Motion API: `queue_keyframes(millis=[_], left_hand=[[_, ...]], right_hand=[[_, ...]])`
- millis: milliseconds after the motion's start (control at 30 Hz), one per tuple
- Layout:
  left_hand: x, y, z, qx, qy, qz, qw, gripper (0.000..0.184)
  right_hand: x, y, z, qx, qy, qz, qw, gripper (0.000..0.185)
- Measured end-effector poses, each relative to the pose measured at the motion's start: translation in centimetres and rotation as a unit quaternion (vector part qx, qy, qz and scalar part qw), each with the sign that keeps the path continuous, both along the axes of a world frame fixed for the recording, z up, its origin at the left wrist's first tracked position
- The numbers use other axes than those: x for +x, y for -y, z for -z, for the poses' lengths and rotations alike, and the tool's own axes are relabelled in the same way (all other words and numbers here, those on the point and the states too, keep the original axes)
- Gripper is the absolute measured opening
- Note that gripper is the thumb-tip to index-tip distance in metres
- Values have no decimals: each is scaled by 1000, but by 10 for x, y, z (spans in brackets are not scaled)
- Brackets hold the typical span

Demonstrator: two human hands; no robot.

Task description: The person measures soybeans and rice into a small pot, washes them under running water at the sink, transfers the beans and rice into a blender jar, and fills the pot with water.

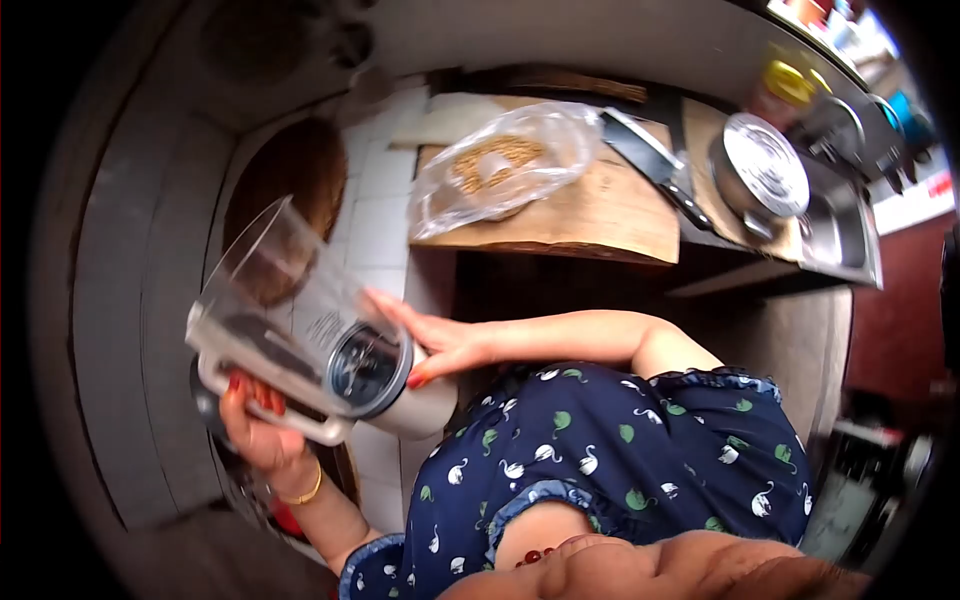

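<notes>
A clear blender jug (290, 290) is tilted between both hands, its wide mouth toward the upper left. Through its wall the blades (366, 368) show in the dark bottom, above a pale base collar (418, 408). The fingers of my left hand (262, 428) are wrapped round the jug's white handle (300, 425). My right hand (440, 340) grips the lower end of the jug from the side, with the thumb near the collar. No food can be seen inside the jug.
On the wooden counter board (610, 215) lie a clear plastic bag (565, 135) of small golden pieces and a cleaver (650, 165). A lidded steel pot (755, 175) stands beside the sink (840, 235). A round brown object (325, 165) rests on the white tiles at left.
</notes>
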State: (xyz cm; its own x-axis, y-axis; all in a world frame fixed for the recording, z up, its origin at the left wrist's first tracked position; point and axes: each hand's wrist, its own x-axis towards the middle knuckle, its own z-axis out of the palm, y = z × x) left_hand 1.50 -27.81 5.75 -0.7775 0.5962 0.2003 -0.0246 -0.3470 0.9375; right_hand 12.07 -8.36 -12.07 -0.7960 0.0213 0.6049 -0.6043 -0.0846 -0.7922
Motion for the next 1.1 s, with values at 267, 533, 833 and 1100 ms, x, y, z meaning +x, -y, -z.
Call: queue_keyframes(millis=[267,533,833,1100], left_hand=[[-13,0,16,-21,-154,76,985,23],[-25,-22,25,-27,-187,-58,980,59],[68,-130,-30,38,-99,35,994,51],[151,-243,-10,56,-86,71,992,35]], right_hand=[[48,-32,-6,12,31,87,996,88],[249,-124,64,-488,66,468,734,34],[433,-261,191,-733,-49,467,492,33],[452,-281,140,-703,86,488,510,12]])
